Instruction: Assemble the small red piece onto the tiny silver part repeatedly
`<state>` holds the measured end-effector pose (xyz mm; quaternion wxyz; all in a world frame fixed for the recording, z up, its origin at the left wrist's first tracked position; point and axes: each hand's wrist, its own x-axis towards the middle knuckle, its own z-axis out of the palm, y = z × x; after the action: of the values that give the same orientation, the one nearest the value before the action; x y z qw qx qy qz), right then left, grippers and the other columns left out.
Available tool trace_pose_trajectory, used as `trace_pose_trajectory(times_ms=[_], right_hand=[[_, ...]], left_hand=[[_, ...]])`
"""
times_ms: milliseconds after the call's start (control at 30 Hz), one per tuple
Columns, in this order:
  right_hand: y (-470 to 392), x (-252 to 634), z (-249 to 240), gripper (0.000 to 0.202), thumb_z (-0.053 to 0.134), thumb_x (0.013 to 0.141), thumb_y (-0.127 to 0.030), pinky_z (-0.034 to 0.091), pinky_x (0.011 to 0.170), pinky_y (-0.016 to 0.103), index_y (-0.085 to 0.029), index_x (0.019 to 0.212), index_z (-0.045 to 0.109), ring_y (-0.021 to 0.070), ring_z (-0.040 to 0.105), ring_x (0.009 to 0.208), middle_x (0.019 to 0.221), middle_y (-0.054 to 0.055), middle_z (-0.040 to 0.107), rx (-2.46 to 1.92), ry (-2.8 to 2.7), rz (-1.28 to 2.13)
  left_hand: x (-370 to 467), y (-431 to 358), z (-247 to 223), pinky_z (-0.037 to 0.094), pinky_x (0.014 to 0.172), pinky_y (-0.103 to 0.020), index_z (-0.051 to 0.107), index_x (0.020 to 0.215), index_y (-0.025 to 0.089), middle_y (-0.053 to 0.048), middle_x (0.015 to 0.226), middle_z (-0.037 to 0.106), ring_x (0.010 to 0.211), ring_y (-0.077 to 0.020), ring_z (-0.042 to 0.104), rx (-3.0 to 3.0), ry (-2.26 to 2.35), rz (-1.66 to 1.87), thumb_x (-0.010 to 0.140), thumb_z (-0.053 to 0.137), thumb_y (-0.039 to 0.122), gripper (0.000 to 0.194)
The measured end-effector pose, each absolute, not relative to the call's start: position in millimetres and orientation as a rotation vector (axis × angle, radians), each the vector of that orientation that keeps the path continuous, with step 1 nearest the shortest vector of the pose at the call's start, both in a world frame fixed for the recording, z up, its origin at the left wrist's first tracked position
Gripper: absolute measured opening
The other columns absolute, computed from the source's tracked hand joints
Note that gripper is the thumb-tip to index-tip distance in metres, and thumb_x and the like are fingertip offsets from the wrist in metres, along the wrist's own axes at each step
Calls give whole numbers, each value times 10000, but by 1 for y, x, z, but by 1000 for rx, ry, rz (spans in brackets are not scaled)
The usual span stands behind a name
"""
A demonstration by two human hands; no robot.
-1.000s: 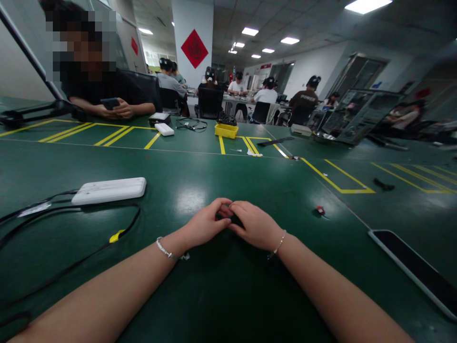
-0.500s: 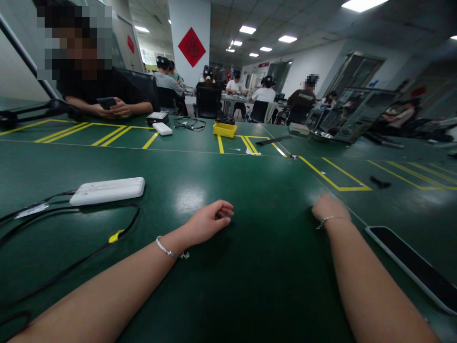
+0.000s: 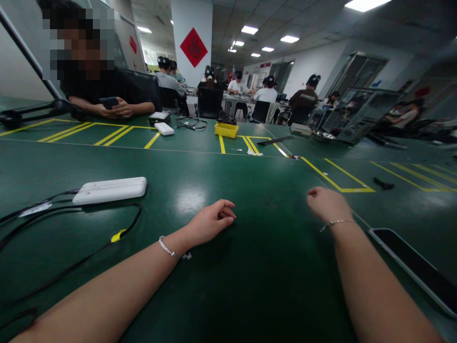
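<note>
My left hand (image 3: 213, 220) rests over the green table (image 3: 250, 267), its fingers loosely bent and the thumb apart from them; nothing is between them. To the right, my right hand (image 3: 329, 205) is lifted a little and curled into a loose fist, slightly blurred. No object shows in it, though its fingertips are mostly hidden. A phone with a dark screen (image 3: 416, 267) lies beside my right forearm. Left of my left hand sits a white power bank (image 3: 110, 190), with black cables (image 3: 89, 257) running from it toward the left edge.
Across the table are a yellow tray (image 3: 226, 130) of dark cables, a small white box-like device (image 3: 164, 128), a black strip (image 3: 274, 140) and a tilted clear-sided case (image 3: 360, 114). Yellow tape marks the tabletop. A person (image 3: 107, 90) sits far left holding a phone; several others sit behind.
My right hand has risen slightly and shifted a bit left, its wrist turning. The left hand keeps its pose. The whole view has shifted slightly.
</note>
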<state>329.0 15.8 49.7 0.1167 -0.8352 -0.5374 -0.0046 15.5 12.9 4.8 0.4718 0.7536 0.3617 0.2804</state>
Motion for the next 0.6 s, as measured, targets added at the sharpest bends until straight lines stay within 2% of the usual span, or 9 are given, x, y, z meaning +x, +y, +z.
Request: trace_pose_trajectory(times_ms=[33, 100, 167, 233, 333, 433, 600], right_hand=[[16, 308, 49, 137, 512, 677, -204, 436, 709, 369, -158, 774, 599, 228, 580, 782, 795, 102, 619, -2289, -1604, 121], [16, 261, 43, 152, 528, 687, -253, 461, 672, 308, -175, 813, 559, 152, 584, 685, 748, 39, 611, -1848, -1575, 638], [11, 218, 33, 186, 589, 639, -265, 473, 647, 289, -172, 785, 518, 123, 577, 634, 686, 3, 590, -1498, -1417, 1044], [4, 188, 23, 210, 628, 605, -272, 473, 630, 279, -169, 733, 499, 116, 571, 625, 652, -13, 577, -1329, -1322, 1237], [-4, 169, 15, 216, 654, 585, -268, 456, 614, 259, -162, 692, 499, 108, 560, 621, 640, -21, 571, -1268, -1320, 1302], [-6, 170, 13, 213, 653, 596, -269, 444, 626, 251, -162, 705, 506, 103, 555, 635, 649, -25, 571, -1247, -1366, 1308], [-2, 179, 20, 193, 537, 717, -342, 435, 621, 254, -153, 751, 529, 98, 541, 629, 689, -2, 574, -1271, -1548, 1343]], left_hand=[[16, 13, 4, 438, 738, -292, 437, 1048, 177, -43, 926, 602, 813, -131, 559, 1845, 890, 697, 760, 491, 224, 297], [16, 14, 3, 446, 731, -292, 437, 1035, 175, -44, 918, 602, 800, -131, 562, 1832, 903, 728, 750, 512, 236, 301], [17, 14, 1, 456, 704, -282, 435, 1009, 173, -41, 899, 602, 771, -130, 566, 1820, 924, 770, 725, 548, 246, 314], [17, 13, 2, 459, 655, -267, 447, 962, 176, -25, 841, 600, 724, -129, 566, 1849, 969, 799, 687, 593, 263, 323], [18, 9, 4, 435, 574, -240, 479, 876, 184, 8, 731, 574, 641, -121, 547, 1957, 1052, 808, 666, 608, 292, 269], [19, 6, 9, 393, 526, -217, 501, 805, 185, 23, 670, 553, 582, -106, 515, 2041, 1108, 812, 707, 545, 258, 129], [19, 5, 11, 338, 491, -205, 524, 762, 185, 36, 602, 528, 528, -94, 470, 2097, 1169, 800, 738, 480, 244, 77]])
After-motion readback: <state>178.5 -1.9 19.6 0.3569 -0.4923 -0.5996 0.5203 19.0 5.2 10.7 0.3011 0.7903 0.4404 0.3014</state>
